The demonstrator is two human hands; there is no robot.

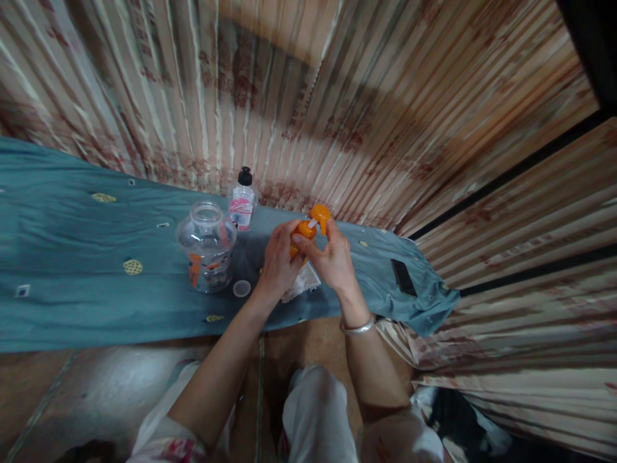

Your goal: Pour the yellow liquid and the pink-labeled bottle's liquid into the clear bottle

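Both hands meet over the front half of the cloth-covered table. My left hand (pixel 280 258) is wrapped round an orange bottle (pixel 305 229), most of it hidden by the fingers. My right hand (pixel 332 254) is closed at its orange pump head (pixel 320 213); a short whitish stem shows between head and bottle. The right thumb reaches across to the bottle. Below the hands lies a crumpled white cloth (pixel 303 283). To the left stand a clear plastic jar (pixel 206 247) without a lid and, behind it, a clear bottle (pixel 241 204) with a black cap and pink label.
A small round translucent lid (pixel 241 288) lies beside the jar. A black phone (pixel 403 278) rests near the table's right end. The table has a teal cloth (pixel 72 257); pleated curtains (pixel 270 96) hang behind it and at the right.
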